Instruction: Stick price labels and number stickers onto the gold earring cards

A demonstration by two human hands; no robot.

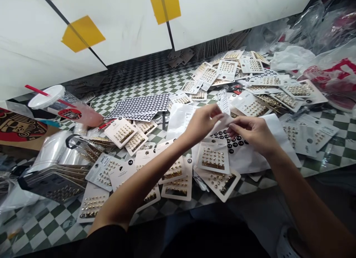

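Note:
My left hand (pixel 204 119) has its fingers pinched at a thin whitish piece of film or paper (pixel 226 121). From the other side, my right hand (pixel 250 134) grips the same piece between thumb and fingers. Below them lies a white sheet with round black stickers (pixel 236 144), partly hidden by my hands. An earring card (pixel 213 156) with rows of gold-coloured studs rests on that sheet's left part. Another earring card (pixel 222 184) sticks out underneath it. Just behind my fingers is a narrow printed white strip (pixel 223 101).
Many earring cards are heaped at the back right and left of my arm. A dotted sticker sheet (pixel 139 105) lies left of centre. A plastic cup (pixel 66 104) with a red straw leans at the left. Plastic bags (pixel 328 69) crowd the right; a white panel (pixel 125 24) overhangs the back.

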